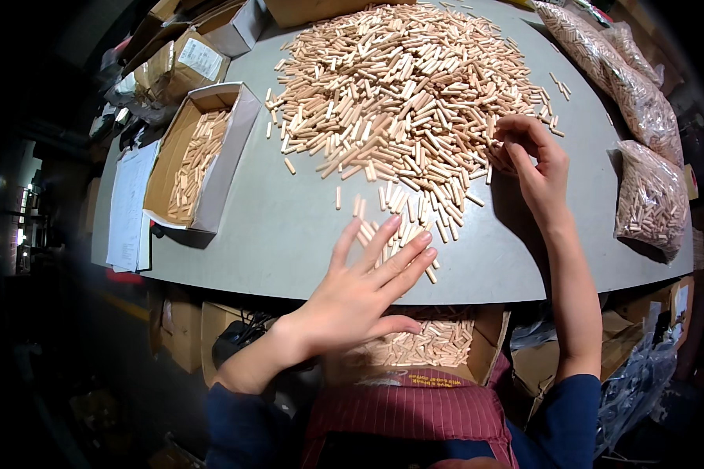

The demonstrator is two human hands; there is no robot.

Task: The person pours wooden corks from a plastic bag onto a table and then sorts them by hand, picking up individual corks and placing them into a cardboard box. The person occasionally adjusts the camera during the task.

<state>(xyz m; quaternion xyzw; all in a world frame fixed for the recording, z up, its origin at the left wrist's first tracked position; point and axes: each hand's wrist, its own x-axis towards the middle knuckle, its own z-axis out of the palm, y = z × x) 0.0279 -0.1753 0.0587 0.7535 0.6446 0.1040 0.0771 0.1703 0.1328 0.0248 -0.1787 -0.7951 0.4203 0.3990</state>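
Note:
A large heap of short wooden dowel pins (414,86) spreads over the grey table (289,234). My left hand (360,285) is open, palm down, its fingers spread over loose dowels near the front edge; its thumb reaches past that edge. At the heap's right side is my right hand (536,160), its fingers and thumb bent inward against the dowels. Whatever lies between those fingertips is too blurred to make out. Below the table edge, in front of me, a cardboard box (489,336) holds more dowels, partly hidden by my left hand.
On the left, an open white box (238,129) contains dowels, beside paper sheets (129,207). A taped carton (160,78) sits behind it. Plastic bags of dowels (653,199) line the right edge. Crumpled plastic (641,383) hangs from cartons at lower right.

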